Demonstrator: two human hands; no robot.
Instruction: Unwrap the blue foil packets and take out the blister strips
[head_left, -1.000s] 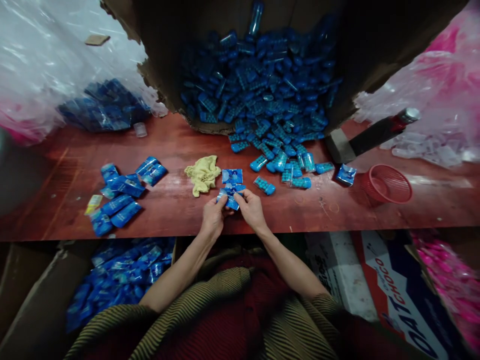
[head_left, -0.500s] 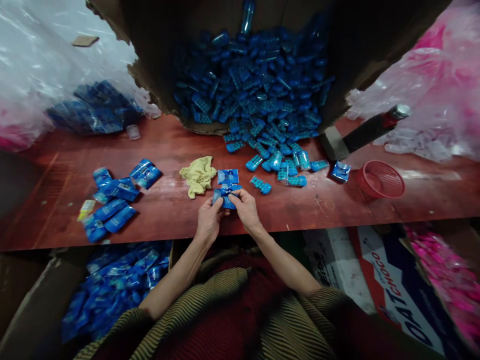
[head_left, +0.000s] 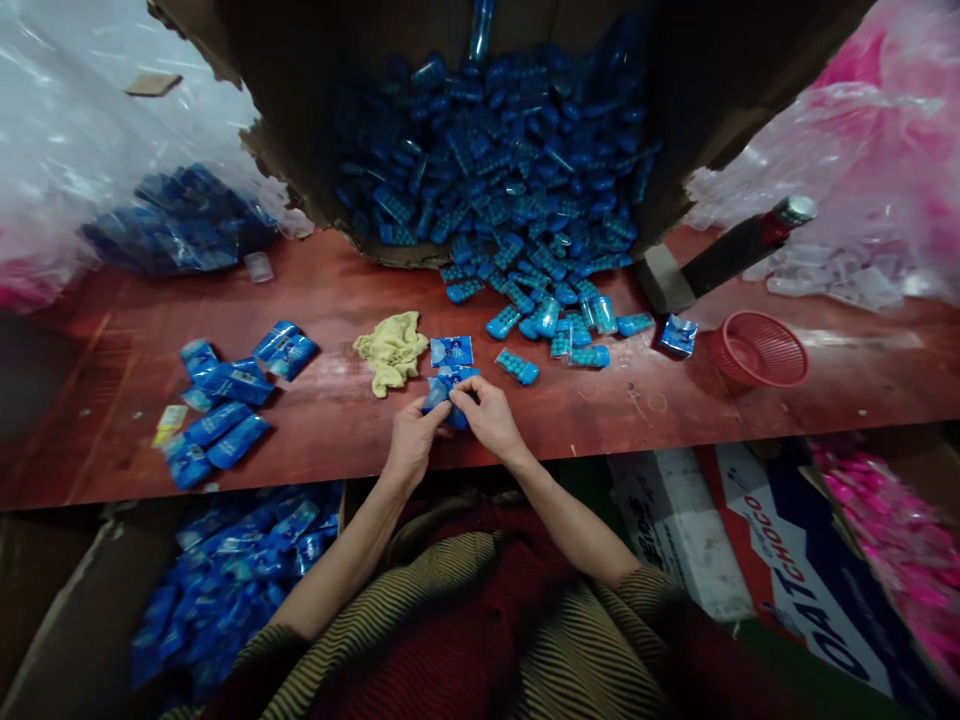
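Close to the table's front edge, my left hand [head_left: 411, 434] and my right hand [head_left: 486, 412] pinch one small blue printed packet [head_left: 456, 417] between them. The thumbs meet at its upper part, and the fingers hide much of it. Just beyond lie flat blue printed sleeves [head_left: 451, 351]. A crumpled yellow cloth [head_left: 392, 352] rests to their left. Small clear bottles with blue caps and blue balls inside [head_left: 517, 366] lie loose to the right, spilling from a large pile [head_left: 495, 150] in a torn cardboard box.
Several filled blue packets [head_left: 237, 382] lie at the left. A red plastic basket [head_left: 761, 350], a blue packet [head_left: 678, 336] and a dark bar with a metal end [head_left: 742, 262] are on the right. Below the table edge sit more blue packets [head_left: 232, 590] and pink pieces [head_left: 885, 530].
My thumbs have come together over the packet, and my right hand has shifted slightly left. The camera view has moved a little; the other things stay in place.
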